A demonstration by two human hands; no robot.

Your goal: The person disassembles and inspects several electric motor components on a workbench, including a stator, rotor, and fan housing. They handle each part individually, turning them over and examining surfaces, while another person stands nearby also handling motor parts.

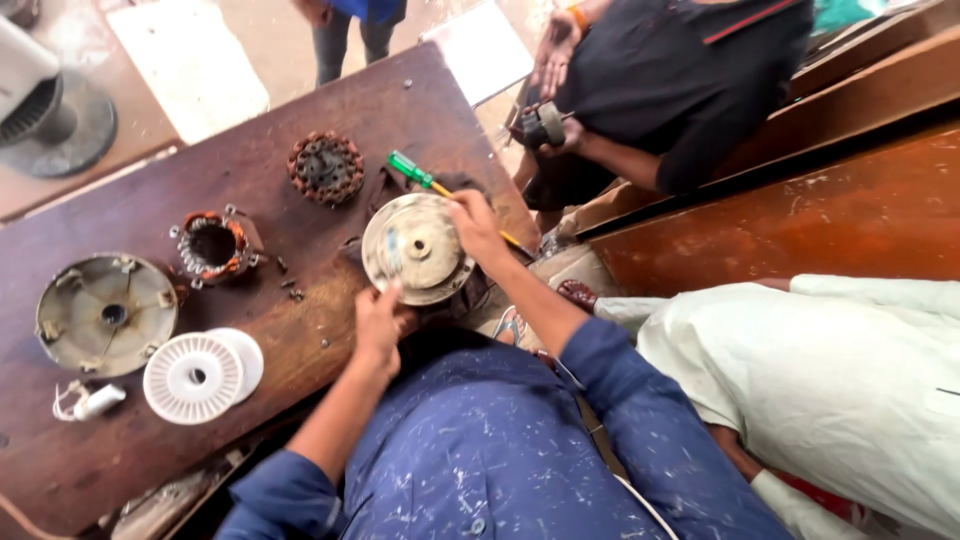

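A round, dusty beige motor cover (415,247) rests at the near edge of the dark wooden table (120,460). My left hand (380,320) grips its lower left rim. My right hand (477,228) holds its upper right rim. A screwdriver with a green and yellow handle (418,175) lies just behind the cover, its shaft passing under my right hand. Whether my right hand also grips the screwdriver I cannot tell.
On the table lie a copper-wound stator (213,245), a rusty rotor (326,167), a second round cover (105,313), white plastic discs (196,376), a small white capacitor (92,402) and loose screws (290,288). A person in black (690,90) holds a small motor part (543,125). Another person in white (820,380) sits right.
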